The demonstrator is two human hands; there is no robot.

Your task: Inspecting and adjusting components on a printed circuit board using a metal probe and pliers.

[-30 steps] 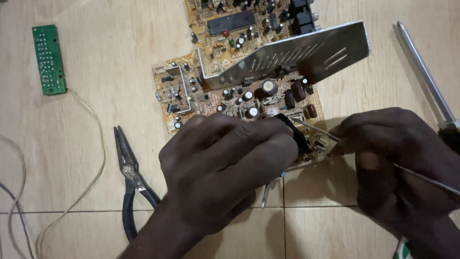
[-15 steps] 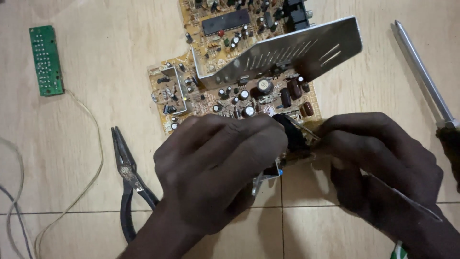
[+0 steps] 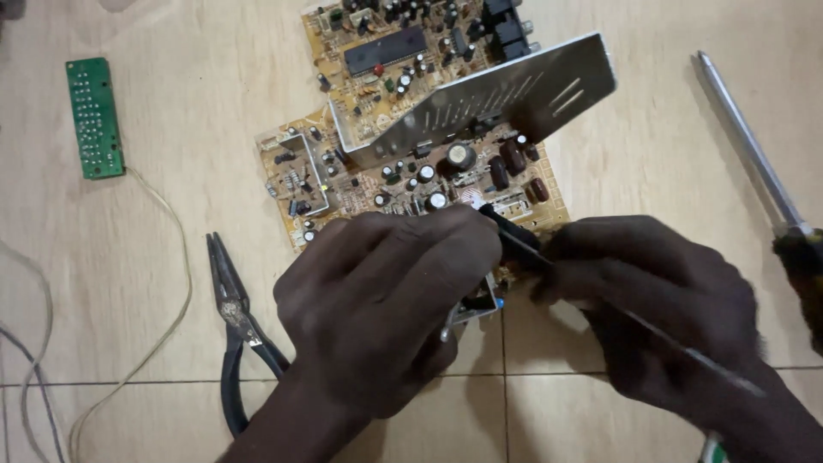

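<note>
Two hands meet at the near edge of the circuit board [image 3: 403, 184]: the left hand [image 3: 386, 300] has its grip closed over a small black part [image 3: 506, 227], the right hand [image 3: 660, 300] pinches a thin metal tool [image 3: 686, 356]. Pliers [image 3: 236, 330] lie left, a screwdriver [image 3: 754, 154] right, on the tiled floor [image 3: 171, 197].

Circuit board [image 3: 403, 163] centre, pliers [image 3: 233, 313] left of it, small board [image 3: 94, 118] far left, screwdriver [image 3: 754, 154] right.
</note>
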